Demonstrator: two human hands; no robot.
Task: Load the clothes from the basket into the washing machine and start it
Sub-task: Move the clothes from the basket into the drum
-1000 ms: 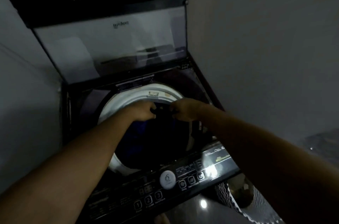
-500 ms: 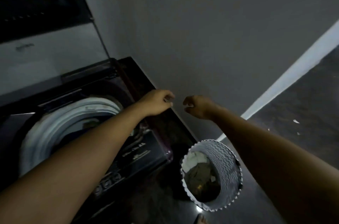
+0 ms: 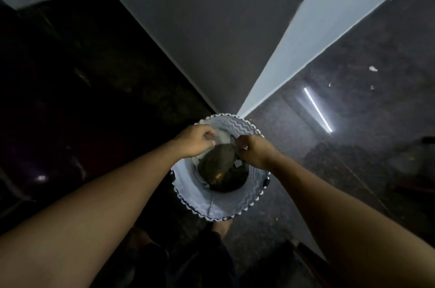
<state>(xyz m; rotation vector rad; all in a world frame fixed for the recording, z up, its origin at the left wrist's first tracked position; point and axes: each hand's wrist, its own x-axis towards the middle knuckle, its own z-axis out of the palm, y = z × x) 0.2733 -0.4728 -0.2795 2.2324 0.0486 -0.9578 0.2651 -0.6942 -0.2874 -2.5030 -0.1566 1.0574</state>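
Note:
A round laundry basket (image 3: 227, 205) with a pale zigzag pattern stands on the floor below me. An olive-brown garment (image 3: 219, 166) lies bunched at its bottom, with a white piece of cloth (image 3: 223, 138) behind it. My left hand (image 3: 195, 140) hovers over the basket's far left rim with curled fingers, close to the white cloth. My right hand (image 3: 254, 150) hangs over the far right side, fingers curled too. I see nothing held in either hand. The washing machine (image 3: 70, 80) is only a dark, blurred body at the left.
A grey wall (image 3: 211, 28) with a white skirting strip (image 3: 306, 35) runs behind the basket. Dark polished floor (image 3: 353, 146) with a lamp's reflection spreads to the right. My foot (image 3: 222, 226) shows just in front of the basket.
My view swung from the washer's open drum to the right and down onto the basket. Both hands left the drum and now hang over the basket's opening.

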